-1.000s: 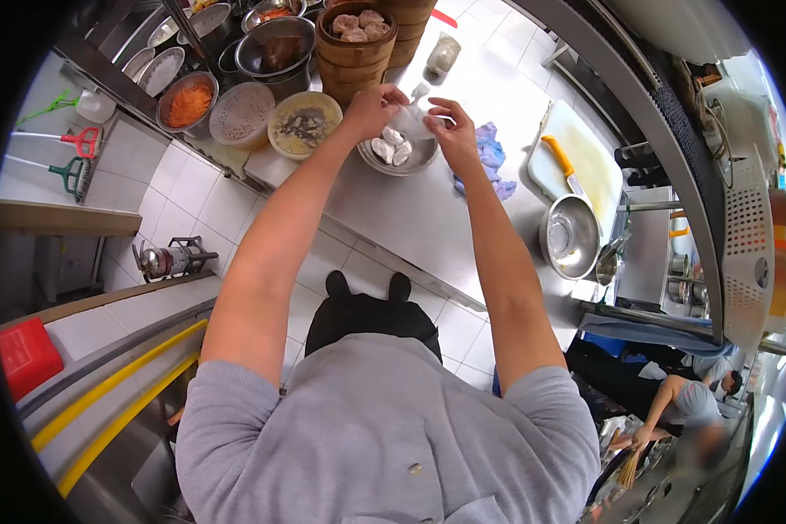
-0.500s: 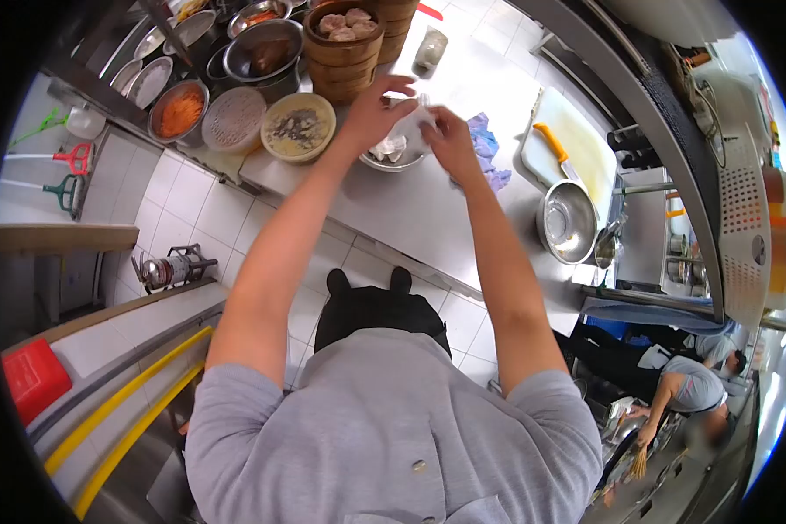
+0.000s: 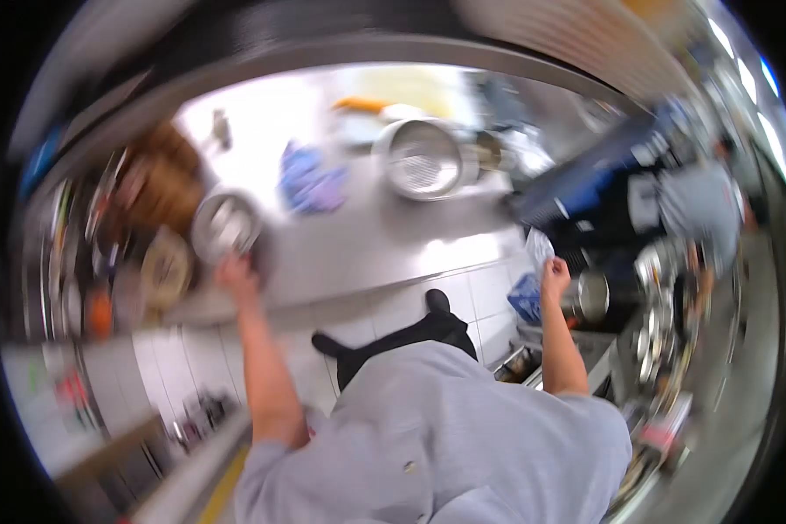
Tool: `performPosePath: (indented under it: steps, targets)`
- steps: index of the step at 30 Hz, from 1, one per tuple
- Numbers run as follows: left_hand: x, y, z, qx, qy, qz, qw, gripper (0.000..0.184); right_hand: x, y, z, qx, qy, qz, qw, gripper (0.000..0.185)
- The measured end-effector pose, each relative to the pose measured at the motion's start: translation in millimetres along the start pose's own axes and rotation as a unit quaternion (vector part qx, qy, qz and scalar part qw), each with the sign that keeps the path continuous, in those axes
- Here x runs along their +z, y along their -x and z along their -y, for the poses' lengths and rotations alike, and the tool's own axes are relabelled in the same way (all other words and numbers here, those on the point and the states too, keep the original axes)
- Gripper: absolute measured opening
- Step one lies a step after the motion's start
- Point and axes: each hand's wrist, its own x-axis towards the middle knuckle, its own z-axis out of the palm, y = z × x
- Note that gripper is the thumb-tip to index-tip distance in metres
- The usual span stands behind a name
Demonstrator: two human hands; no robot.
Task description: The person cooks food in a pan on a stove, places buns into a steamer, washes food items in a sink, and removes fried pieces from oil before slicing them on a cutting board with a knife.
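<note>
Blur smears much of the view. My left hand (image 3: 238,275) is at the near rim of a small metal bowl (image 3: 208,253) on the steel counter; its fingers are too smeared to read. Inside the bowl lies something white (image 3: 230,224). Far out to the right, past the counter's end, my right hand (image 3: 555,278) is closed on a crumpled, translucent piece of plastic (image 3: 539,247), which sticks up above the fingers. A blue-purple crumpled cloth (image 3: 313,178) lies between the small bowl and a larger metal bowl (image 3: 422,159).
Bamboo steamers (image 3: 162,179) and a round tub (image 3: 167,267) stand left on the counter (image 3: 358,236). An orange-handled knife (image 3: 361,105) rests on a cutting board (image 3: 450,92) at the back. Below my right hand is a blue container (image 3: 526,297). A person (image 3: 699,210) stands at the right.
The view has swung to the right. My hands, close together over the small bowl before, are now far apart. My right hand has carried the plastic away to the right; my left stays by the bowl.
</note>
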Motion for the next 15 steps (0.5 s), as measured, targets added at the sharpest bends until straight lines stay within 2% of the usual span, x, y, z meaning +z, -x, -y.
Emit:
performPosePath:
  steps: [1,2,3,4,5,8,10,12,15]
  targets:
    - [6.4,4.3,-3.4,-0.021,0.005,0.0,1.0,0.018,-20.8,-23.7,-33.7,0.036,0.034,-0.103,0.993,0.015]
    - [-18.5,-10.4,27.0,0.027,-0.007,0.017,0.999,0.021,-35.4,-39.2,-61.1,0.073,0.068,-0.187,0.977,0.015]
    - [6.4,19.8,13.0,0.014,-0.024,-0.039,0.999,0.025,-41.0,-54.6,-83.8,0.095,0.063,-0.222,0.968,0.015]
    - [17.7,50.3,8.0,0.016,-0.036,-0.03,0.999,0.028,-42.2,-71.0,-104.2,0.126,0.083,-0.23,0.961,0.015]
    - [2.1,46.3,35.5,0.044,-0.044,-0.018,0.998,0.032,-37.8,-88.4,-126.7,0.155,0.104,-0.227,0.956,0.015]
    - [65.3,149.8,47.8,0.052,-0.042,-0.022,0.998,0.037,17.3,-153.6,-217.0,0.203,0.137,-0.215,0.945,0.014]
    - [96.2,183.9,81.7,0.064,-0.032,-0.016,0.997,0.037,63.5,-206.7,-238.6,0.264,0.057,-0.151,0.951,0.014]
    - [83.9,202.8,106.7,0.016,0.087,-0.051,0.995,0.035,122.4,-261.2,-274.8,0.317,0.011,-0.11,0.942,0.015]
    - [156.1,286.8,97.8,-0.012,0.038,-0.093,0.995,0.037,188.6,-340.0,-288.9,0.301,-0.06,-0.095,0.947,0.018]
